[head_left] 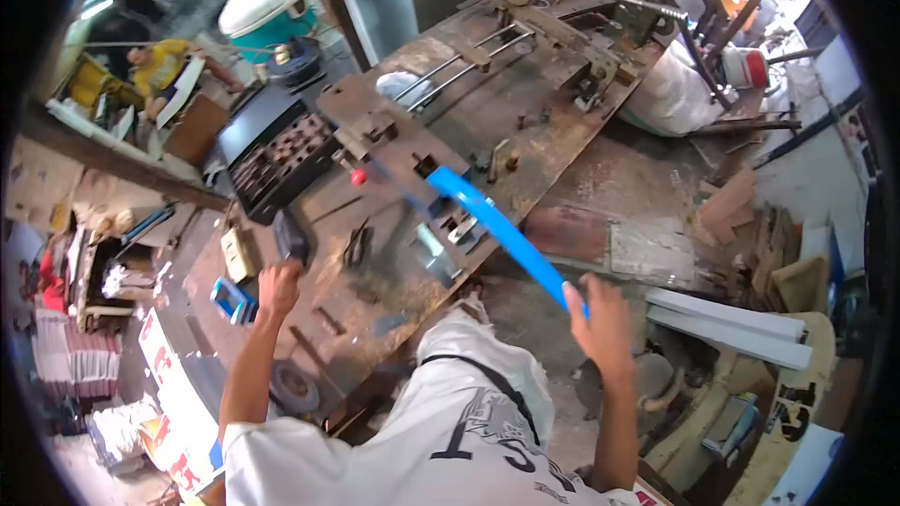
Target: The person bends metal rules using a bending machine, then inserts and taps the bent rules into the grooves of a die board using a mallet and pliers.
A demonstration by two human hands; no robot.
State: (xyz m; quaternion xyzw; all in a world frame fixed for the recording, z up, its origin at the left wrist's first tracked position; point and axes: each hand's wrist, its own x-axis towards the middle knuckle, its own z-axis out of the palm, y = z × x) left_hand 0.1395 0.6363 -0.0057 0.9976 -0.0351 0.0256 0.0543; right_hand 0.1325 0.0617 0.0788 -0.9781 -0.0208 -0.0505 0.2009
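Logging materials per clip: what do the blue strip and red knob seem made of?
Blue strip: plastic or painted metal, smooth-looking; the even colour fits either. Red knob: probably plastic, perhaps glossy, judging by its bright colour and rounded shape.

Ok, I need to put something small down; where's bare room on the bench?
The widest bare patch of bench lies between the metal rods and the far end of the blue strip, small loose parts to its right. A smaller one seems left of the cream block. Crowded: by the left hand, with black object and blue frame.
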